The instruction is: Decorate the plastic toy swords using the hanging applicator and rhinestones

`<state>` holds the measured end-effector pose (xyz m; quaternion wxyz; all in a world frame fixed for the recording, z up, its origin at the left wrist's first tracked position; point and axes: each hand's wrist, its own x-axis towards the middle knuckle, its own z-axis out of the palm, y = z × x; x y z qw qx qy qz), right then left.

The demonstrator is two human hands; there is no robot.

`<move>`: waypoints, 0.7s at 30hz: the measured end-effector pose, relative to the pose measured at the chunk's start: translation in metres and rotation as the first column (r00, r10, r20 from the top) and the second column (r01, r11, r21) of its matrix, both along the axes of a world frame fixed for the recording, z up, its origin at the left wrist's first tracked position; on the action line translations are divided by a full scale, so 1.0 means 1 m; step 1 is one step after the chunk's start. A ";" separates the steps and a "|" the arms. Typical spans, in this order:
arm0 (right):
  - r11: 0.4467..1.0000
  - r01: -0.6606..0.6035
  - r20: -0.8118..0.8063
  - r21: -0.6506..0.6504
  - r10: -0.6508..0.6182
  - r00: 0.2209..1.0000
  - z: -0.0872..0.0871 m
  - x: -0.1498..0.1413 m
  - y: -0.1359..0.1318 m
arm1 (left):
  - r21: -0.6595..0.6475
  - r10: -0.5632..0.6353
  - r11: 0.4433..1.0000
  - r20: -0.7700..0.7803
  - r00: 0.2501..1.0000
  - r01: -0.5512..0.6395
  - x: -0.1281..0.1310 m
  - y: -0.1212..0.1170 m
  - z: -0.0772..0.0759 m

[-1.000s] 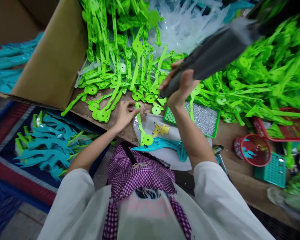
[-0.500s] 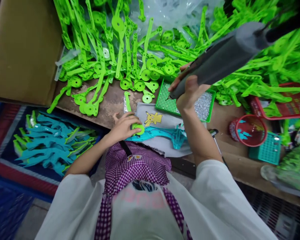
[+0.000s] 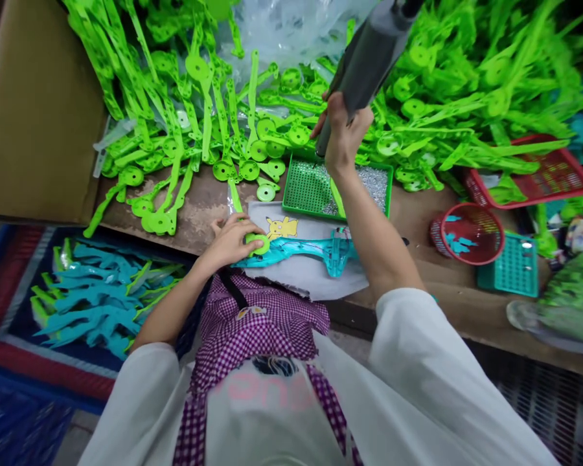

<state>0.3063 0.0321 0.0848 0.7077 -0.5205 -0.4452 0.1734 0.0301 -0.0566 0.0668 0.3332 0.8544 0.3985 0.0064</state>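
My left hand (image 3: pixel 233 241) is closed on a lime-green plastic part (image 3: pixel 258 244) with a round, holed end. That part lies against the left end of a long turquoise plastic piece (image 3: pixel 301 251), which rests on a grey cloth (image 3: pixel 291 281). My right hand (image 3: pixel 344 133) is wrapped around a dark grey electric screwdriver (image 3: pixel 372 55), tilted with its tip down. The tip is over the left part of a green perforated tray (image 3: pixel 305 184). Small silvery screws (image 3: pixel 373 184) lie mostly in the tray's right side, partly hidden by my wrist.
Lime-green arm-shaped parts (image 3: pixel 204 123) are heaped across the back. A cardboard box wall (image 3: pixel 39 110) stands at left. Turquoise pieces (image 3: pixel 97 285) fill a bin below the table edge. At right are a round red basket (image 3: pixel 480 252), a red tray (image 3: pixel 554 188) and a teal basket (image 3: pixel 510 265).
The screwdriver in my right hand has swung more upright, its tip still over the tray. The view has shifted a little. My left hand keeps its place on the green part.
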 end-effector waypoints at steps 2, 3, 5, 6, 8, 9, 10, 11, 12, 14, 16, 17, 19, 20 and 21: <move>1.000 -0.019 0.017 -0.023 0.019 1.000 -0.005 0.009 0.006 | 0.094 -0.023 0.995 -0.041 0.999 0.027 0.006 -0.008 0.006; 0.999 -0.029 0.015 -0.028 0.030 0.999 -0.009 0.011 0.008 | 0.157 -0.017 0.987 -0.054 0.998 0.025 0.009 -0.015 0.007; 0.998 -0.060 -0.007 -0.023 0.060 0.998 -0.020 0.014 0.009 | 0.291 0.035 0.957 -0.052 0.998 -0.019 0.014 -0.035 0.005; 0.997 -0.075 -0.019 -0.012 0.075 0.997 -0.025 0.014 0.009 | 0.341 0.060 0.939 -0.038 0.997 -0.043 0.016 -0.046 0.001; 0.995 -0.095 -0.031 0.006 0.095 0.995 -0.035 0.013 0.011 | 0.439 0.109 0.892 0.025 0.994 -0.109 0.019 -0.065 -0.008; 0.995 -0.101 -0.030 0.010 0.101 0.994 -0.038 0.013 0.011 | 0.483 0.119 0.865 0.058 0.991 -0.133 0.019 -0.073 -0.013; 0.994 -0.105 -0.027 0.007 0.105 0.994 -0.041 0.013 0.012 | 0.525 0.116 0.839 0.087 0.989 -0.145 0.019 -0.079 -0.017; 0.994 -0.106 -0.026 -0.002 0.106 0.994 -0.042 0.013 0.012 | 0.560 0.103 0.816 0.104 0.989 -0.144 0.019 -0.084 -0.022; 0.995 -0.103 -0.027 -0.015 0.103 0.994 -0.043 0.013 0.012 | 0.585 0.087 0.799 0.112 0.990 -0.137 0.019 -0.088 -0.026; 0.996 -0.082 -0.024 -0.041 0.081 0.996 -0.042 0.014 0.010 | 0.606 0.095 0.782 0.114 0.989 -0.145 0.018 -0.092 -0.033; 0.998 -0.045 -0.014 -0.048 0.044 0.999 -0.040 0.014 0.007 | 0.602 0.152 0.776 0.113 0.982 -0.189 0.016 -0.093 -0.038; 0.999 -0.028 -0.012 -0.042 0.027 1.000 -0.039 0.014 0.006 | 0.596 0.173 0.777 0.106 0.979 -0.202 0.015 -0.094 -0.040; 1.000 -0.004 -0.022 -0.025 0.004 1.000 -0.037 0.013 0.003 | 0.584 0.166 0.793 0.069 0.984 -0.175 0.011 -0.094 -0.041; 1.000 0.001 -0.026 -0.023 -0.002 1.000 -0.036 0.012 0.003 | 0.577 0.136 0.806 0.035 0.990 -0.131 0.008 -0.094 -0.040; 1.000 0.005 -0.027 -0.028 -0.006 1.000 -0.035 0.011 0.002 | 0.566 0.100 0.821 -0.010 0.995 -0.077 0.005 -0.094 -0.038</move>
